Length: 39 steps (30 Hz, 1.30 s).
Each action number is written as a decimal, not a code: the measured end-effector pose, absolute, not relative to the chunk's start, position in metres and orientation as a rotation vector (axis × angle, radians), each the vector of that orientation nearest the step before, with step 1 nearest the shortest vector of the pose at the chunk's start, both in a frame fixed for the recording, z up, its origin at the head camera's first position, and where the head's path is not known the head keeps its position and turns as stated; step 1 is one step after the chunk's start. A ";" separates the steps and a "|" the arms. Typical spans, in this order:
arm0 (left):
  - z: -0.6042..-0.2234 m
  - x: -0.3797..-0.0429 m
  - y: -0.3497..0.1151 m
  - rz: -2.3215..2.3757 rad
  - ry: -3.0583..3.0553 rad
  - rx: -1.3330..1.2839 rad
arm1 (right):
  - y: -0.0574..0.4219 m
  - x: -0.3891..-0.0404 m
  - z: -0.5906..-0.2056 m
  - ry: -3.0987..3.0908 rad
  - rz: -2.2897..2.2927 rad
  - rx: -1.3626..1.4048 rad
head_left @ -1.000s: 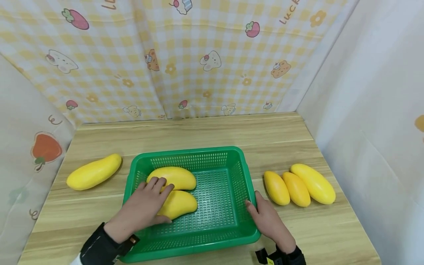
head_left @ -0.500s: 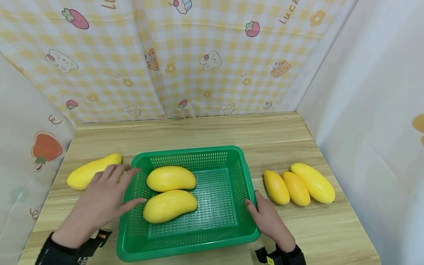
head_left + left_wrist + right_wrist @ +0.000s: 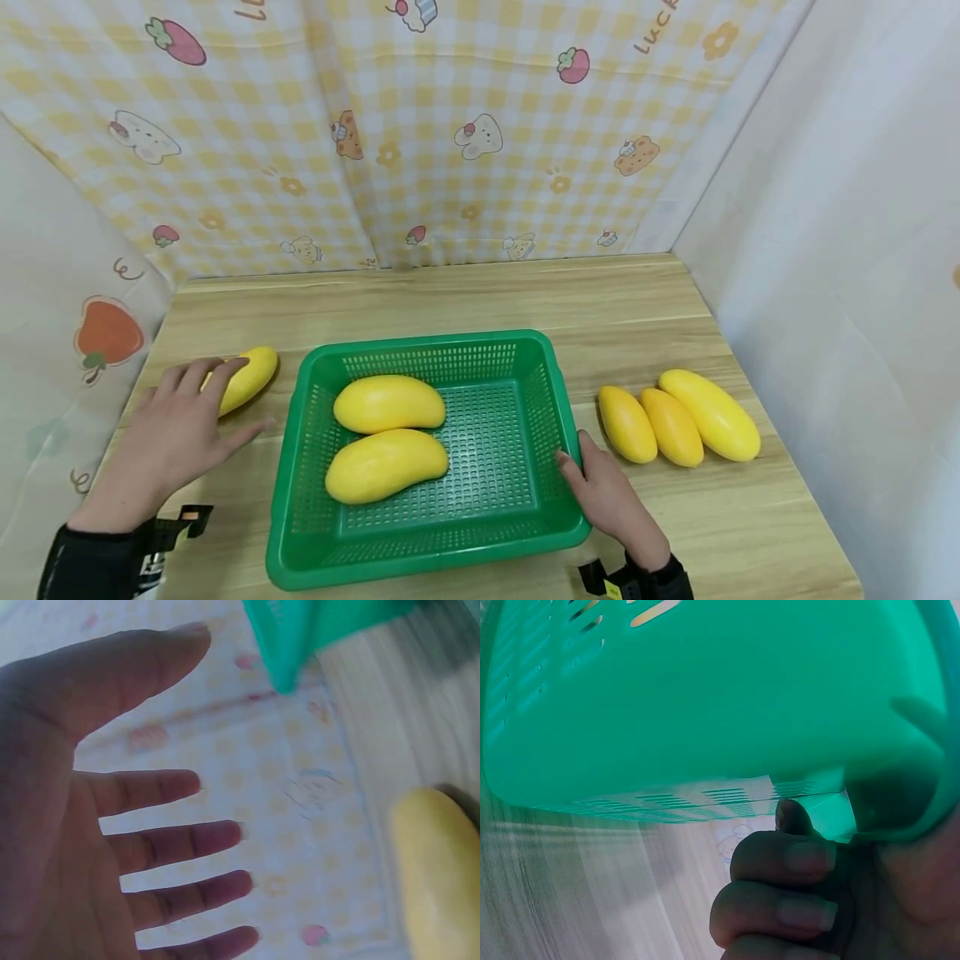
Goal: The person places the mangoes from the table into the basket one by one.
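My left hand is over a long yellow mango at the left of the table and hides part of it. In the left wrist view this hand has its fingers spread, and the mango lies apart from them. A green plastic basket stands in the middle. Inside its left half are two yellow mangoes, a rear one and a front one. My right hand grips the basket's right rim; the right wrist view shows curled fingers under that edge.
To the right of the basket lie three mangoes side by side: two smaller orange-yellow ones and a longer yellow one. A patterned cloth hangs behind the wooden table, and pale cloths close in both sides.
My left hand has let go of the front mango in the basket and moved left, out over the rim, to the mango on the table. The right hand has stayed on the basket.
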<state>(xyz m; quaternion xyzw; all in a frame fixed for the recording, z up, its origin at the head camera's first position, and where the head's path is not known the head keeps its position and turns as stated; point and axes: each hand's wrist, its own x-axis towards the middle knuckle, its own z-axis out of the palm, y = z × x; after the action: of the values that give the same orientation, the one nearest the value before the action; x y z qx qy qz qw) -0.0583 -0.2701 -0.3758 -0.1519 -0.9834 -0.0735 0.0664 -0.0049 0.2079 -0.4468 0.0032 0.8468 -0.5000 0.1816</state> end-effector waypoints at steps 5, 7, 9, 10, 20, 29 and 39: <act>-0.390 -0.067 -0.285 -0.270 -2.982 -0.379 | 0.208 -0.005 -0.447 2.402 -1.404 0.000; -0.396 -0.070 -0.289 -0.281 -3.017 -0.347 | 0.208 -0.005 -0.446 2.406 -1.403 -0.004; -0.401 -0.074 -0.292 -0.291 -3.046 -0.322 | 0.208 -0.005 -0.446 2.411 -1.401 -0.005; -0.403 -0.075 -0.294 -0.299 -3.058 -0.313 | 0.208 -0.004 -0.446 2.414 -1.400 -0.005; -0.435 -0.087 -0.315 -0.410 -2.957 -0.241 | 0.210 -0.004 -0.447 2.415 -1.404 -0.010; -0.448 -0.088 -0.327 -0.436 -2.920 -0.182 | 0.208 -0.005 -0.447 2.432 -1.387 -0.005; -0.463 -0.090 -0.332 -0.444 -2.999 -0.099 | 0.208 -0.004 -0.446 2.413 -1.395 -0.005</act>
<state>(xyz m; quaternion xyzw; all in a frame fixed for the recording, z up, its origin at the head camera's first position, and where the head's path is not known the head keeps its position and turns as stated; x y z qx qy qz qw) -0.0903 -0.3322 -0.4632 -0.0325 -0.9872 -0.1462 0.0539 -0.0044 0.2080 -0.4464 -0.0017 0.8523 -0.4925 0.1762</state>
